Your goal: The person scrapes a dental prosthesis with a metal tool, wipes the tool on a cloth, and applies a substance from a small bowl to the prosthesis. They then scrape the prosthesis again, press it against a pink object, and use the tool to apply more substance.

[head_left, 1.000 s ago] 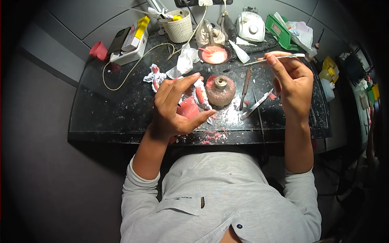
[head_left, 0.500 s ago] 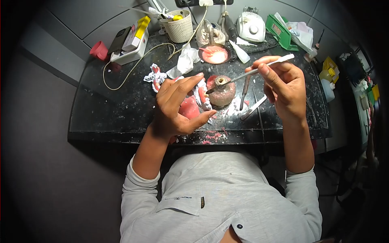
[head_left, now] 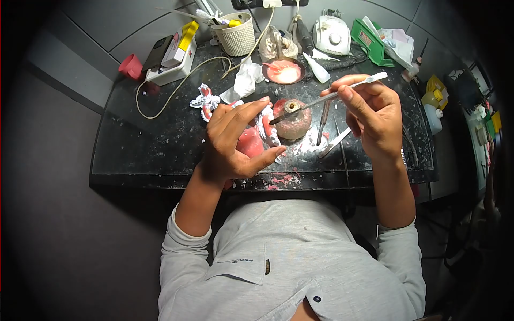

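My left hand (head_left: 229, 140) is closed around a white dental cast with pink wax (head_left: 267, 127), its edges between the fingertips and thumb. In my right hand (head_left: 379, 115) a slim metal wax spatula (head_left: 314, 102) is pinched near its white end. The spatula slants down to the left across the top of a round, wax-spotted spirit burner (head_left: 295, 127), and its dark tip lies right at the wax on the cast. Behind my left wrist a sheet of pink wax (head_left: 250, 142) lies on the bench.
Another white cast with pink wax (head_left: 204, 101) and crumpled tissue (head_left: 247, 80) lie beyond my left hand. A dish of pink wax (head_left: 284, 71) stands behind the burner. Right of it lie a dark-handled tool (head_left: 323, 123) and a white-handled knife (head_left: 335, 142). Wax scraps dot the black bench (head_left: 144, 152).
The spatula has shifted slightly left and down, its tip now closer against the wax on the cast. My left hand and the cast have stayed nearly still.
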The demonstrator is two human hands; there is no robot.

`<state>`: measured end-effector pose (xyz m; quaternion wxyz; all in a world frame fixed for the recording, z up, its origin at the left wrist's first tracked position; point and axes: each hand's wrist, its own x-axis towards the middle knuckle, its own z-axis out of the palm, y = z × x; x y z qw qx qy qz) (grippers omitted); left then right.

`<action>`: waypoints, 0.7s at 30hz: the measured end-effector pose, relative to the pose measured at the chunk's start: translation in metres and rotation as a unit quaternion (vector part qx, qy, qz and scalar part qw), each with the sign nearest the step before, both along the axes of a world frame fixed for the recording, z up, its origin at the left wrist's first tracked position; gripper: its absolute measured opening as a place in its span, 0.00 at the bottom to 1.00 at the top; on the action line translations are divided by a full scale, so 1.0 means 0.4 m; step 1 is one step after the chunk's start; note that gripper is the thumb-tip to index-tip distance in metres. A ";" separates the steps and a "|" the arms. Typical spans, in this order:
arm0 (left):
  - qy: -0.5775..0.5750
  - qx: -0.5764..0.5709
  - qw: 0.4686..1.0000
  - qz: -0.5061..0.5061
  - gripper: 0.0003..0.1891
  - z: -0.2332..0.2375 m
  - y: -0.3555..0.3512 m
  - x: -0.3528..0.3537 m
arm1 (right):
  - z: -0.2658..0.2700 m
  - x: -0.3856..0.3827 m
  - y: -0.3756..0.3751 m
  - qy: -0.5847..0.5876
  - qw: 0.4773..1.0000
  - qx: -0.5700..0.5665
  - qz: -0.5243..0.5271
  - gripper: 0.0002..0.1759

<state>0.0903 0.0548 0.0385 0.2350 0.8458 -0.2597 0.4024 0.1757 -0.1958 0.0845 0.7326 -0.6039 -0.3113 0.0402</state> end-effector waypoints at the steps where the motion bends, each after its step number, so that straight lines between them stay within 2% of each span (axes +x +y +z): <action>1: -0.002 0.001 1.000 -0.001 0.37 0.000 0.000 0.000 | 0.000 0.000 0.000 0.000 1.000 0.002 0.003 0.09; 21: 0.017 -0.005 1.000 -0.008 0.38 0.001 -0.001 -0.004 | -0.012 0.006 0.002 -0.009 1.000 0.014 0.008 0.09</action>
